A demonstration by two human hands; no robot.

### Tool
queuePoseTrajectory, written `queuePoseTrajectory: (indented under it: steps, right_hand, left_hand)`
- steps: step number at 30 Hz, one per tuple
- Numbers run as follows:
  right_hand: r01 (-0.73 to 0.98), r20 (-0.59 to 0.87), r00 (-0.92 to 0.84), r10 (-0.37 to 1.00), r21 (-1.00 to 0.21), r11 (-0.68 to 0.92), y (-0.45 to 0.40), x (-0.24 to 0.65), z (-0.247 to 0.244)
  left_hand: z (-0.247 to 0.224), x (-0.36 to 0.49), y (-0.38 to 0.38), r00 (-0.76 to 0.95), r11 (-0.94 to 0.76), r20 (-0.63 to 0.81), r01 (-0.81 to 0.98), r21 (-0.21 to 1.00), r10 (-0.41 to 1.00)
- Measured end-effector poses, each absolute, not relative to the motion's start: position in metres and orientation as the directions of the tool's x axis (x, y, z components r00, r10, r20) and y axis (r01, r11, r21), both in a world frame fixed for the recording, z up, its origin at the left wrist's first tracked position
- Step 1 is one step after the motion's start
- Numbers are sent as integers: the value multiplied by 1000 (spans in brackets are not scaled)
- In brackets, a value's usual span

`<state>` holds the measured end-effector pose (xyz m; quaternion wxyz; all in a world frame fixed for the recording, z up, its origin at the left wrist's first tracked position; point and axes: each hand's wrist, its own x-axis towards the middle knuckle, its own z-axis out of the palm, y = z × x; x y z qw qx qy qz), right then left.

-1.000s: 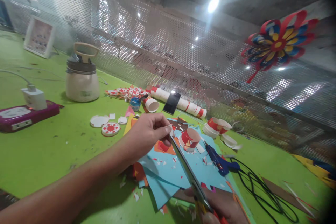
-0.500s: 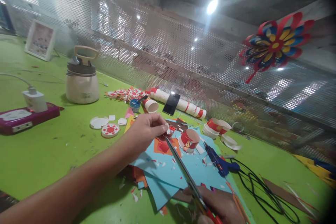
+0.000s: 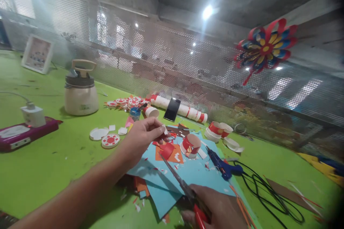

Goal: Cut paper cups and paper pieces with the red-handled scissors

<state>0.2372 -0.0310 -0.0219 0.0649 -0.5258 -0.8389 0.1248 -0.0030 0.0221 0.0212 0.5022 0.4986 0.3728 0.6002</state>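
Note:
Between the fingertips of my left hand point(image 3: 146, 134) is a small white piece of paper point(image 3: 165, 130), partly covered by the fingers. My right hand point(image 3: 212, 205) grips red-handled scissors point(image 3: 178, 179) at the lower middle, the blades pointing up and left, apart from my left hand. Blue paper sheets point(image 3: 206, 182) lie under both hands, strewn with red and white scraps. On them rest an orange paper piece point(image 3: 176, 158), a curled red strip point(image 3: 166, 150) and a red-and-white paper cup section point(image 3: 191, 145).
Right of the sheets lies a blue glue gun point(image 3: 224, 166) with a looped black cord point(image 3: 264, 186). A phone point(image 3: 172, 109) leans on a long paper-cup roll point(image 3: 192, 111). Left stand a lidded jug point(image 3: 81, 94), a purple power strip point(image 3: 32, 134) and a patterned disc point(image 3: 110, 140).
My right hand and the scissors have moved up and left, and the blade tips now sit lower, away from my left fingers. A white scrap now lies on the orange paper.

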Motion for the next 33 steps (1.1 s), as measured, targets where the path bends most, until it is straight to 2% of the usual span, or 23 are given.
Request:
queuePoseTrajectory:
  steps: [4, 11, 16, 22, 29, 33]
  right_hand:
    - [891, -69, -400, 914, -264, 370, -29, 237, -22]
    - [871, -98, -436, 895, -296, 392, -38, 233, -22]
    - [848, -56, -497, 866, -243, 471, -40, 231, -18]
    - [841, -58, -510, 858, -245, 483, -42, 238, 2]
    - [907, -38, -371, 928, -230, 354, -59, 277, 7]
    - [973, -25, -167, 986, -163, 161, -63, 302, -1]
  left_hand:
    - [20, 0, 21, 52, -172, 190, -252, 952, 980]
    - [14, -2, 27, 98, -120, 154, -284, 951, 983]
    - [9, -3, 34, 49, -133, 155, -307, 942, 987]
    - [2, -6, 44, -24, -126, 125, -280, 952, 992]
    - [-8, -10, 55, -77, -164, 149, -257, 953, 986]
    - [-13, -10, 59, -71, -166, 153, -253, 953, 986]
